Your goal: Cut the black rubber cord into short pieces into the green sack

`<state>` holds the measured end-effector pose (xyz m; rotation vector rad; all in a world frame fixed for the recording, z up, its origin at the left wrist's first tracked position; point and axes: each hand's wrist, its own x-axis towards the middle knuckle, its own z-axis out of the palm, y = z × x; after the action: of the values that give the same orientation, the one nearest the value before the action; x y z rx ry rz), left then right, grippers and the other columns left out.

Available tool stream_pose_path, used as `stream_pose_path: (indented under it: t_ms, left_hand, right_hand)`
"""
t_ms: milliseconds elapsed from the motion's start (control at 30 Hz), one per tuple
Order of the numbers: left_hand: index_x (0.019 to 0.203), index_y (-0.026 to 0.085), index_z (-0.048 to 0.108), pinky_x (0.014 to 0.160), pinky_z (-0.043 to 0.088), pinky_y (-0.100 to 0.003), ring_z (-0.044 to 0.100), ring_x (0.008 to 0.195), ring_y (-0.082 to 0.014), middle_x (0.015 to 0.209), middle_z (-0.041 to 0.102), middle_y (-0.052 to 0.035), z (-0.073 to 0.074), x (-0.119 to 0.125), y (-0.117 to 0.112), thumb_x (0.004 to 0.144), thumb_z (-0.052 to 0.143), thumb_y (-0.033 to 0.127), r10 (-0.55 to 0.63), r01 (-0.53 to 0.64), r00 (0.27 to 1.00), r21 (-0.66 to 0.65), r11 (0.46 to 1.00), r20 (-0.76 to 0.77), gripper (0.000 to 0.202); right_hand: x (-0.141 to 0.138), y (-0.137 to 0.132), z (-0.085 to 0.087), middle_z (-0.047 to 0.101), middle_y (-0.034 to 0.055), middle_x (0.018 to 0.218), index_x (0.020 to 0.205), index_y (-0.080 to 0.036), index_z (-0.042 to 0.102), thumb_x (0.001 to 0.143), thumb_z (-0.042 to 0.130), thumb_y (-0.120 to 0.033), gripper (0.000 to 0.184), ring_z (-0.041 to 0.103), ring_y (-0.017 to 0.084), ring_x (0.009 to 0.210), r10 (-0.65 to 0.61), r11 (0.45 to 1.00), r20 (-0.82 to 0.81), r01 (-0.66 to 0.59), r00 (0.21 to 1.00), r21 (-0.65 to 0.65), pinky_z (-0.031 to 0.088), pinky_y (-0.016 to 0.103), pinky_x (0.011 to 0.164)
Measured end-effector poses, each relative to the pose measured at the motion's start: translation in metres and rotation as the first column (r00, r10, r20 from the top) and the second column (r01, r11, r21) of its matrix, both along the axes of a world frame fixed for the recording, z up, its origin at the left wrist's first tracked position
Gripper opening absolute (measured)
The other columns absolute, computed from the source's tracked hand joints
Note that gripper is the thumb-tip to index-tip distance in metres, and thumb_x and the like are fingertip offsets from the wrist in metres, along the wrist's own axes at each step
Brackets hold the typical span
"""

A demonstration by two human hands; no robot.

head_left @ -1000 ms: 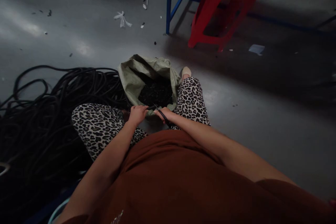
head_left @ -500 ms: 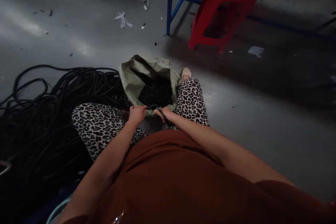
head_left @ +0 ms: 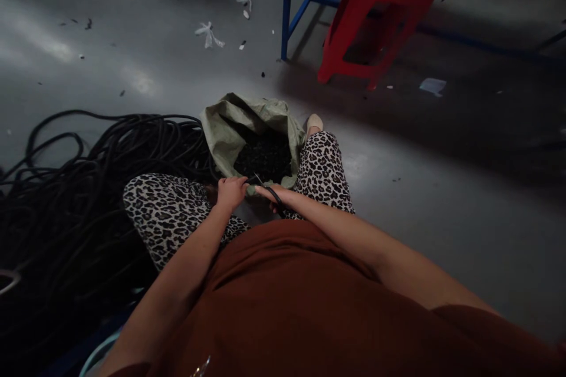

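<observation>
I sit on the floor with leopard-print legs on either side of an open green sack (head_left: pixel 230 123) holding small black pieces (head_left: pixel 263 156). My left hand (head_left: pixel 230 191) is closed on a thin black tube just above the sack's near rim. My right hand (head_left: pixel 275 195) is closed on black scissors (head_left: pixel 269 191), whose blades point toward the left hand. The hands are almost touching. A big tangle of black tubing (head_left: pixel 75 188) lies on the floor at my left.
A red plastic stool (head_left: pixel 375 17) and a blue metal frame leg (head_left: pixel 285 17) stand ahead on the grey concrete floor. Scraps of white paper (head_left: pixel 207 32) and small black bits are scattered on the floor. A pale round rim (head_left: pixel 95 353) shows at the bottom left.
The hands stay over the sack's rim; the scissors in my right hand have shifted slightly toward the left hand. The view has drifted a little.
</observation>
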<state>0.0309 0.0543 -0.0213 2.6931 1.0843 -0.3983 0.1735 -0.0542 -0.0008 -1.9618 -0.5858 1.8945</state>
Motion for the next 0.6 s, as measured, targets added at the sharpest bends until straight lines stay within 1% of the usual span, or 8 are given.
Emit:
stream_pose_path:
  t_ms: [100, 233, 400, 533, 600]
  left_hand:
    - [0.116, 0.023, 0.063, 0.091, 0.033, -0.041, 0.057, 0.104, -0.0263, 0.107, 0.068, -0.0093, 0.0016, 0.0008, -0.0019, 0.09, 0.045, 0.033, -0.011, 0.011, 1.0, -0.003, 1.0, 0.015, 0.033]
    - [0.116, 0.022, 0.063, 0.091, 0.033, -0.042, 0.058, 0.103, -0.0269, 0.106, 0.069, -0.0102, 0.0027, 0.0016, -0.0042, 0.09, 0.045, 0.033, -0.032, 0.033, 0.999, -0.013, 0.999, 0.041, 0.033]
    - [0.115, 0.022, 0.063, 0.092, 0.033, -0.042, 0.059, 0.102, -0.027, 0.104, 0.069, -0.0104, 0.0022, 0.0028, -0.0057, 0.089, 0.047, 0.031, -0.058, 0.059, 0.997, -0.016, 0.998, 0.055, 0.032]
    - [0.115, 0.023, 0.063, 0.093, 0.032, -0.042, 0.059, 0.102, -0.0265, 0.104, 0.069, -0.0099, 0.002, 0.0034, -0.0067, 0.089, 0.047, 0.029, -0.079, 0.081, 0.994, -0.023, 0.996, 0.072, 0.032]
    - [0.116, 0.023, 0.063, 0.093, 0.033, -0.042, 0.059, 0.102, -0.0263, 0.104, 0.069, -0.01, 0.0018, 0.0033, -0.0067, 0.089, 0.047, 0.029, -0.085, 0.087, 0.993, -0.03, 0.996, 0.076, 0.032]
  right_hand:
    - [0.0003, -0.0005, -0.0003, 0.054, 0.0016, 0.055, 0.118, -0.011, 0.058, 0.084, 0.04, -0.073, 0.073, 0.05, 0.012, 0.039, 0.005, 1.0, -0.004, -0.005, 1.0, 0.015, 0.043, 0.021, 0.036]
    - [0.0008, 0.0002, 0.0037, 0.054, 0.0025, 0.056, 0.115, -0.009, 0.059, 0.084, 0.041, -0.073, 0.073, 0.051, 0.012, 0.041, 0.012, 1.0, 0.002, -0.012, 1.0, -0.003, 0.044, 0.021, 0.038]
    - [0.0005, 0.0005, 0.0077, 0.057, 0.0045, 0.062, 0.116, -0.009, 0.059, 0.084, 0.043, -0.071, 0.071, 0.051, 0.012, 0.043, -0.005, 1.0, 0.012, 0.005, 1.0, -0.007, 0.045, 0.023, 0.04]
    - [-0.0008, -0.0003, 0.0054, 0.063, 0.0089, 0.073, 0.116, -0.007, 0.059, 0.085, 0.045, -0.069, 0.07, 0.053, 0.013, 0.048, -0.017, 0.999, 0.009, 0.017, 1.0, 0.029, 0.049, 0.024, 0.046]
    - [-0.0015, -0.0004, 0.0037, 0.064, 0.0103, 0.079, 0.115, -0.006, 0.06, 0.084, 0.048, -0.068, 0.07, 0.056, 0.014, 0.054, -0.064, 0.998, 0.025, 0.063, 0.998, 0.026, 0.051, 0.025, 0.05]
